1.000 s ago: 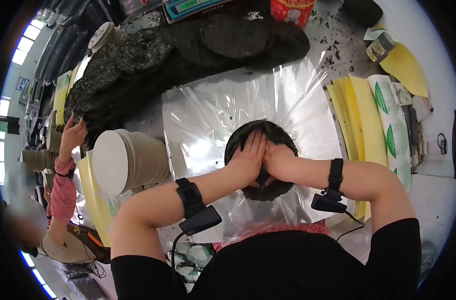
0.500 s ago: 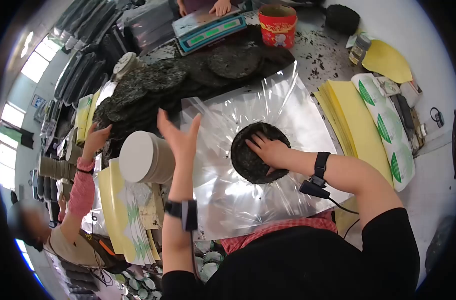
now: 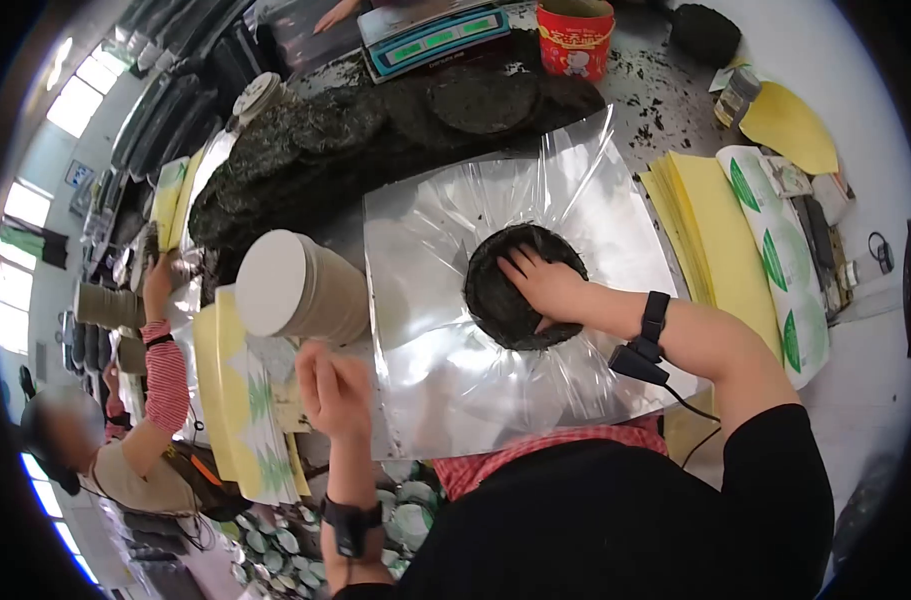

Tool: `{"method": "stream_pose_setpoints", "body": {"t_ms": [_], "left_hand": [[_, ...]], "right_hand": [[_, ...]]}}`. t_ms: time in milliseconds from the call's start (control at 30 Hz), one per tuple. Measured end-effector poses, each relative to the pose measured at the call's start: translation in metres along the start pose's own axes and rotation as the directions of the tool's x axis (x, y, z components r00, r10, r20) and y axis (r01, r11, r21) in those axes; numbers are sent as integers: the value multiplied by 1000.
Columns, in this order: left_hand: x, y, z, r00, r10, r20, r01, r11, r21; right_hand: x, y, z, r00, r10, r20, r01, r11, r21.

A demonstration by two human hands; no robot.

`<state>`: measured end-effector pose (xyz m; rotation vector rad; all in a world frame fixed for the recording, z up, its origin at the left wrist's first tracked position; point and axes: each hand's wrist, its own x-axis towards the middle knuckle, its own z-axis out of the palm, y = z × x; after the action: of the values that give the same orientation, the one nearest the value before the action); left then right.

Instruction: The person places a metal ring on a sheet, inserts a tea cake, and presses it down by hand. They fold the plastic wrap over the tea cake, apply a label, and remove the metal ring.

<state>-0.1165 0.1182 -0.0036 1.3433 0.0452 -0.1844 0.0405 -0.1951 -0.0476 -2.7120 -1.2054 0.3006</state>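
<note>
A dark round pressed cake (image 3: 495, 300) lies in the middle of a clear plastic sheet (image 3: 445, 390) on the table. My right hand (image 3: 543, 285) rests flat on top of the cake with its fingers spread. My left hand (image 3: 330, 390) is at the sheet's left edge, beside a stack of yellow and white printed papers (image 3: 240, 400). Its back faces the camera and its fingers are loosely curled, so I cannot tell whether it holds anything. Both wrists wear black bands.
A stack of white round discs (image 3: 285, 285) lies on its side left of the sheet. Behind it is a pile of dark cakes (image 3: 375, 130), a scale (image 3: 430, 30) and a red tub (image 3: 575, 35). Yellow papers (image 3: 715, 230) and green-printed wrappers (image 3: 775, 240) lie at the right. A co-worker (image 3: 160, 380) works at the left.
Both hands were pressing the cake. My left hand lifted off, rose open, then dropped left to the paper stack. My right hand stays on the cake.
</note>
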Motion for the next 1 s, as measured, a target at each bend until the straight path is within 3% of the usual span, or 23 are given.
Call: {"method": "stream_pose_setpoints", "body": {"t_ms": [33,67,100,133,167,200,267,333,433,467,500,567,600,667,700,733,767,800,833,867,900,933,1000], "left_hand": [[10,-32,-11,995,8,-103,33,920,392],[23,-25,2,979,63,-195,99,689,718],[19,-23,29,923,162,348,-370,134,919],[25,-73,34,859,45,511,-512,11,859],[26,-58,69,682,317,659,-686,-34,727],[43,-67,90,619,431,657,-715,-38,698],[97,-41,135,524,432,734,-820,22,572],[114,-28,150,801,-49,596,-554,314,771],[123,-27,151,927,-113,357,-238,557,796],[129,-35,151,922,-149,358,-255,464,848],[138,-50,152,912,-201,359,-269,369,890],[146,-53,161,880,-330,340,-277,224,934],[140,-52,166,914,-205,350,-277,315,908],[131,-49,163,953,64,296,-289,488,824],[139,-56,148,820,-48,570,-536,286,794],[139,-57,151,900,-46,434,-392,352,850],[137,-57,157,955,-62,291,-241,414,878],[135,-54,160,985,-89,148,-90,466,880],[133,-40,161,972,-129,197,-127,419,899],[136,-42,159,955,-146,259,-186,387,903],[138,-48,158,930,-173,323,-248,354,902],[144,-49,160,906,-187,380,-308,323,895],[146,-42,163,895,-250,371,-277,341,898]], "right_hand": [[1,-1,-2,1000,6,13,-6,1000,-10],[6,1,-7,1000,11,14,-11,1000,-27],[6,2,-2,1000,-5,-27,4,999,-50],[11,3,-9,1000,-1,-12,0,998,-70],[11,1,-15,1000,15,8,-14,997,-80],[5,-3,-13,998,33,44,-29,996,-80],[13,6,15,997,62,-38,-61,998,23],[15,21,24,1000,-18,-5,18,1000,23],[23,47,-16,969,-152,194,78,937,341],[26,51,-20,964,-158,214,46,892,450],[30,53,-20,942,-110,317,-170,657,734],[30,51,-38,862,-116,493,-491,50,870],[21,43,-46,923,-45,382,-346,337,876],[-1,21,-58,991,-57,121,-22,821,570],[-28,2,-75,997,-58,-53,78,840,538],[-61,-15,-90,972,-70,-226,176,852,493],[-91,-26,-93,972,-36,-234,90,971,224],[-110,-12,-91,986,104,-131,-93,992,83],[-128,1,-89,970,240,-24,-241,966,-94],[-136,22,-81,856,478,198,-451,876,-171],[-144,19,-114,958,269,-99,-280,953,-113],[-152,10,-162,918,23,-395,-81,988,-131],[-160,-31,-204,885,-53,-462,158,969,191]]}}
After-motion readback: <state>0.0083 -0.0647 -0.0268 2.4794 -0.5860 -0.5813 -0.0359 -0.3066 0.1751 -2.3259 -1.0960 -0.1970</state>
